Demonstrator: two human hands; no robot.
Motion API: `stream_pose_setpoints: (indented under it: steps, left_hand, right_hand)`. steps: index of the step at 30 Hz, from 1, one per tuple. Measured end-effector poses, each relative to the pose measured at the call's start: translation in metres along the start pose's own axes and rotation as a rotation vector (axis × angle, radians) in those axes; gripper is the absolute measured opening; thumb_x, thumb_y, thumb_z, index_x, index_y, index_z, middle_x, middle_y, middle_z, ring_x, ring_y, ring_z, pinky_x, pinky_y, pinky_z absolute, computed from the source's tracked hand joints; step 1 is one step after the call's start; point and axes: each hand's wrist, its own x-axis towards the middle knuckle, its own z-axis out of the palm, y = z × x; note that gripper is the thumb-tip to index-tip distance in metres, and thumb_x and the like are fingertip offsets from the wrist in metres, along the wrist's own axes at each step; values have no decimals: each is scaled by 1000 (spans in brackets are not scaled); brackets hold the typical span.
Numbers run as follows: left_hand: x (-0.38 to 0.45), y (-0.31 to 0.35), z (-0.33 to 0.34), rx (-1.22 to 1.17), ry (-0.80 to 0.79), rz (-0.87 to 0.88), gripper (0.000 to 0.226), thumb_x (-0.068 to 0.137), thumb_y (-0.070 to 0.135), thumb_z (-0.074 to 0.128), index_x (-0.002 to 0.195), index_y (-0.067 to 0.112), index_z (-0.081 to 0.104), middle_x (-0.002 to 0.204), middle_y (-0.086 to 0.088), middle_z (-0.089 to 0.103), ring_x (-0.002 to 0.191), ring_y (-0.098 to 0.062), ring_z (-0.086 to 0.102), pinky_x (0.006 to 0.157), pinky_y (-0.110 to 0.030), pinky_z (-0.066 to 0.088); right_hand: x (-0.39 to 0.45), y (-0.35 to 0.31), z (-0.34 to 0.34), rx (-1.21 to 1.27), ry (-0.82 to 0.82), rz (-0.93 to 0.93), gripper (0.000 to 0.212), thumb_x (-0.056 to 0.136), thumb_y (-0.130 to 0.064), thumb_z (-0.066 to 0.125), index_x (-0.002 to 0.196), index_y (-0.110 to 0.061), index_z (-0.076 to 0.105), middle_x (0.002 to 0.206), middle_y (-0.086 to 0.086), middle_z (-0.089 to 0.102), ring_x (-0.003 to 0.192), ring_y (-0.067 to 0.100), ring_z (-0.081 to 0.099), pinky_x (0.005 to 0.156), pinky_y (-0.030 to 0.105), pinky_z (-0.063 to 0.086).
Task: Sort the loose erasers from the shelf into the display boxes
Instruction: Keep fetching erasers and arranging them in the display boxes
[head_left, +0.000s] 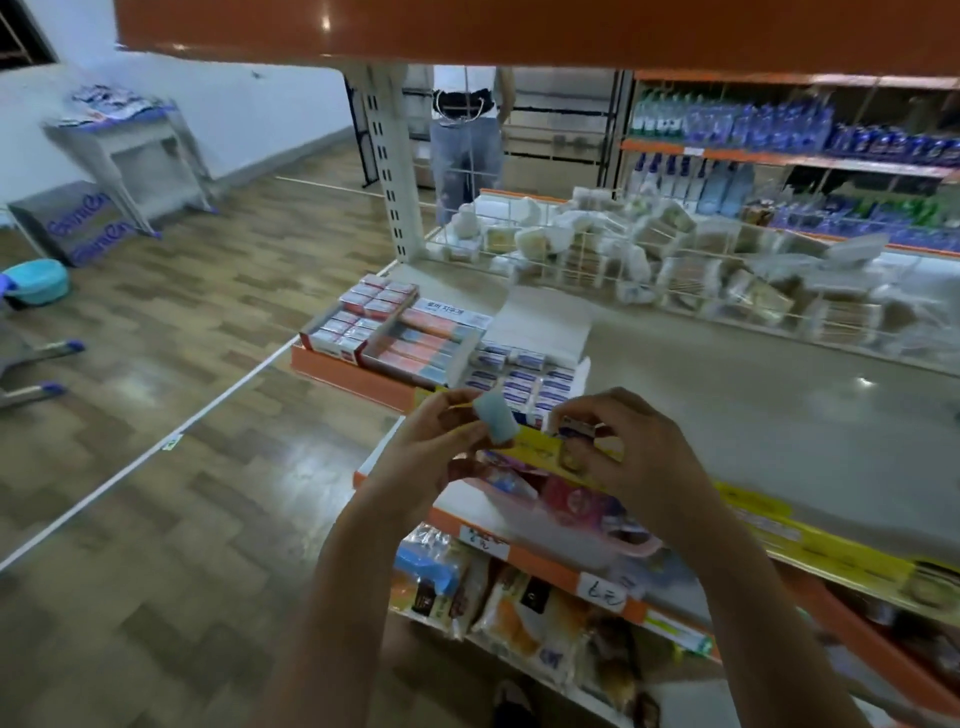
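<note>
My left hand (434, 447) pinches a pale blue eraser (493, 418) just in front of the shelf's edge. My right hand (639, 457) is curled round a small boxed eraser (576, 430), held beside the left. Three display boxes sit at the shelf's left end. The left box (358, 319) holds red-and-white erasers. The middle box (431, 345) has pink and blue ones. The right box (519, 376), lid open, contains blue-and-white erasers. Both hands hover just in front of the right box.
A grey shelf top (753, 405) stretches right, with a yellow price strip (810, 540) on its edge. A wire basket (675, 270) of wrapped goods stands behind. A lower shelf holds snack packs (524, 613). A person (467, 135) stands beyond the shelf. Wooden floor lies left.
</note>
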Motion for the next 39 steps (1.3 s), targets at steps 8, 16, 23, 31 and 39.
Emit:
stream_pose_setpoints:
  steps: [8, 16, 23, 31, 39]
  left_hand:
    - [57, 2, -34, -35, 71, -143, 24, 96, 8, 45, 103, 14, 67, 81, -4, 68, 66, -12, 60, 56, -21, 50]
    - [123, 10, -34, 373, -154, -105, 38, 81, 11, 70, 112, 29, 60, 102, -1, 68, 90, -12, 67, 74, -21, 54]
    - [155, 20, -36, 872, -238, 131, 32, 81, 18, 72, 98, 37, 52, 100, 16, 60, 85, 8, 56, 69, -14, 51]
    - [178, 35, -51, 949, -381, 235, 32, 81, 22, 69, 94, 47, 53, 103, 18, 57, 88, 5, 54, 69, -10, 47]
    - [195, 51, -84, 928, -407, 280, 34, 80, 21, 71, 93, 48, 56, 99, 20, 57, 90, 7, 55, 71, -8, 46]
  right_hand:
    - [66, 30, 28, -95, 55, 32, 24, 83, -10, 65, 97, -28, 66, 91, -10, 57, 87, 7, 50, 73, 12, 34]
    - [107, 57, 36, -276, 52, 139, 24, 81, -9, 65, 102, -20, 67, 99, -2, 64, 95, 18, 53, 78, 21, 33]
    - [113, 65, 40, -416, 36, 223, 24, 85, -11, 60, 107, -18, 65, 102, -3, 63, 96, 14, 48, 80, 19, 30]
    - [123, 57, 48, -491, 35, 290, 22, 87, -12, 57, 107, -20, 64, 105, -6, 59, 100, 11, 50, 84, 18, 31]
    - [127, 53, 53, -440, 66, 407, 17, 87, -11, 58, 101, -16, 67, 96, -5, 56, 91, 10, 52, 74, 14, 32]
